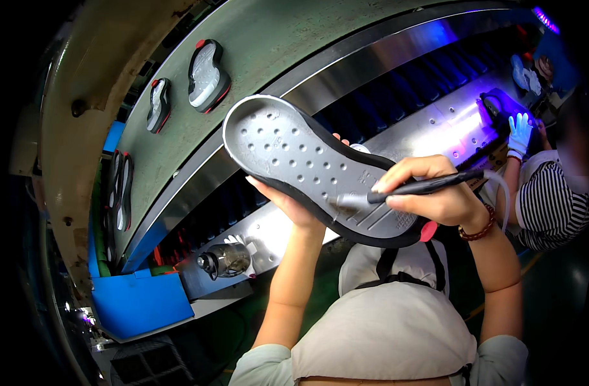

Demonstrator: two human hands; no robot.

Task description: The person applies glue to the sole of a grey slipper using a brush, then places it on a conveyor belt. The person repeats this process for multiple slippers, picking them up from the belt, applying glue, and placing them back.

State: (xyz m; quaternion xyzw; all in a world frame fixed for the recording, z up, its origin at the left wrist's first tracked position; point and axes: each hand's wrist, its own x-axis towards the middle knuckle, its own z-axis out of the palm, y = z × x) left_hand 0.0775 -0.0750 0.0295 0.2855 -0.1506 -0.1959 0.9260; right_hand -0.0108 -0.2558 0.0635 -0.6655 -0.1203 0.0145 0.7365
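Observation:
A large grey shoe sole (288, 154) with a black rim, dimples and a red tab is held up in front of me, its inner face toward me. My left hand (293, 204) grips it from beneath, with the thumb at the near edge and fingertips showing past the far edge. In my right hand (439, 193) is a black-handled brush (429, 185), pinched like a pen. Its pale bristles rest on the ribbed lower part of the sole. A translucent tube (502, 193) runs from the brush's back end past my wrist.
Several more soles (207, 76) lie on a green conveyor belt (262, 45) beyond a metal rail (191, 167). A clear jar with a black lid (229, 260) stands on the steel shelf (268, 225), near a blue panel (140, 305). At right, a co-worker's gloved hand (519, 134) is under violet light.

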